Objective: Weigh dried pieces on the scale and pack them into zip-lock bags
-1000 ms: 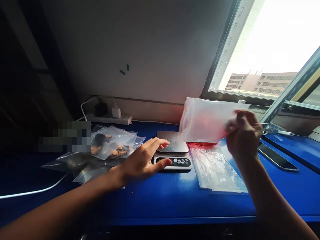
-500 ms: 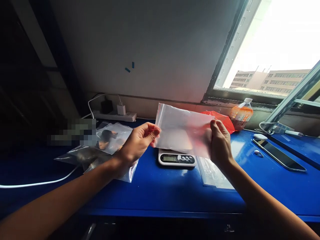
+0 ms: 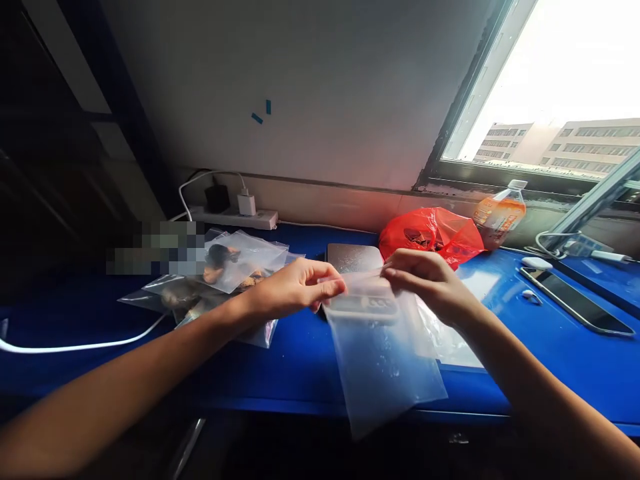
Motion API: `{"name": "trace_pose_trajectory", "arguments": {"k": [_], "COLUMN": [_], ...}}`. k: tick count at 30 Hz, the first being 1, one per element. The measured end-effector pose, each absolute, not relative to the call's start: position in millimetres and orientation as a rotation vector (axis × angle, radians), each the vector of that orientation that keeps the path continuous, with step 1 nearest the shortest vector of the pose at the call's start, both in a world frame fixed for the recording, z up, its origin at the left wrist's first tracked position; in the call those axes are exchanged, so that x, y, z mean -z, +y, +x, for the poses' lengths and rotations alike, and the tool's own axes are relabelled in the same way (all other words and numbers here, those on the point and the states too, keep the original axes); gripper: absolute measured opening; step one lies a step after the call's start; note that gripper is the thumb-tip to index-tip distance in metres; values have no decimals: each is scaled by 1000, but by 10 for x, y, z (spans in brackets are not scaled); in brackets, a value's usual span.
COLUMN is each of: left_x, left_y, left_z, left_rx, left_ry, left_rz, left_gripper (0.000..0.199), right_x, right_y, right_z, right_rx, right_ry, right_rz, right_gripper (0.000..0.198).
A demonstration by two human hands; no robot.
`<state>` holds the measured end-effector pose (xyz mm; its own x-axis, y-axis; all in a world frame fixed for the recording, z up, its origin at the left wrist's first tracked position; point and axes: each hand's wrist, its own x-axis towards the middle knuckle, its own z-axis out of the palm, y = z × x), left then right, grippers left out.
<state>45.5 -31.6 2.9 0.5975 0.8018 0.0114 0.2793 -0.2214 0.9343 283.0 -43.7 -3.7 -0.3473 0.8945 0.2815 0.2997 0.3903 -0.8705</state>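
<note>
A frosted plastic zip bag (image 3: 387, 367) hangs down between my two hands, its top edge upward and its body in front of the desk edge. My left hand (image 3: 305, 287) pinches the upper left corner. At the upper right corner, the fingers of my right hand (image 3: 425, 277) are pinched on the bag, slightly smeared by motion. Behind the bag sits a digital kitchen scale (image 3: 355, 256); its bare metal top shows, and its display and buttons are veiled by the plastic. Right of the scale lies a red plastic bag (image 3: 460, 233) with dark brown pieces inside.
Filled clear bags (image 3: 240, 257) with brown contents lie at left. More flat plastic bags (image 3: 457, 340) rest right of the scale. A drink bottle (image 3: 501, 213), a phone (image 3: 575, 300) and an earbud case (image 3: 537, 263) stand or lie at right. A power strip (image 3: 260, 219) runs along the wall.
The zip bag has turned from stretched sideways to hanging down. My right hand has come closer to my left, uncovering the scale's top and the red bag.
</note>
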Motion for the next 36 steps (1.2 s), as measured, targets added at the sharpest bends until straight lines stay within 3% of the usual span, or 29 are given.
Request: {"name": "trace_pose_trajectory", "arguments": {"k": [5,9,11,13,18,25,36], "left_x": [-72,-17,42,103,183,232,96], "left_y": [-307,-340,-385,-440,-527,-522,-433], "left_z": [449,454,479,514,570,573,501], "left_rx": [-825,-884,-890,-871,-795,-688,-928], "left_ry": [979,1107,1131,1075,1017,1060,799], "left_rz": [1760,2041,2228,2380,2603,2690,2871], "left_gripper": [20,19,17,16,21,20,21], "right_x": [82,146,203,271,420,507,326], "right_y": [-345,-448,-538,-619,-680,-668,-514], "right_z": [2906,2756,2632,2518,2393,2374,2470], "right_rx": [-819,-321,-198,-214,-201,-27,-105], "right_ry": [-1804,-2103,-2195,-2215,-2147,-2173,-2152], "right_rz": [-1034,-1109,-1049,-978,-988,-1058,-1024], "right_gripper": [24,6,19,23,10,20,12]}}
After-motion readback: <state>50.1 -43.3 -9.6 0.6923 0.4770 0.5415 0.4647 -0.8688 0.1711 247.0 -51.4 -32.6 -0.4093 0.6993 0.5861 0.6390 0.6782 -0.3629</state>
